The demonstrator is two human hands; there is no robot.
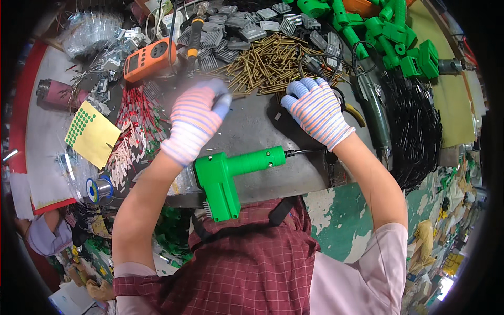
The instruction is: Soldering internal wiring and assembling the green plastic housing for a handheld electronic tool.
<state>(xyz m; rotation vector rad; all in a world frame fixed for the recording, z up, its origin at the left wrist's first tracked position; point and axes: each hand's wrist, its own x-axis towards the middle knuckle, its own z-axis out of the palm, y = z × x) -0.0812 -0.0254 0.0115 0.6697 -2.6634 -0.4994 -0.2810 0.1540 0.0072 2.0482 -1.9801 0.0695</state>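
Observation:
A green pistol-shaped plastic tool housing (220, 181) with a black cord lies at the bench's near edge. Metal teeth stick out from one end of it. Above it, my left hand (197, 118), in a striped glove, is smeared by motion, so its grip does not show. My right hand (318, 110), gloved alike, is closed, fingers curled down beside the pile of brass-coloured screws (270, 63); whatever it holds is hidden. Right of that hand lies a dark electric screwdriver (374, 105).
Grey finned metal parts (252, 31) lie behind the screws. An orange meter (149, 62), red-wired components (139, 118), a yellow card (93, 135) and a solder spool (100, 189) are on the left. Green housings (394, 31) and black cords (417, 126) crowd the right.

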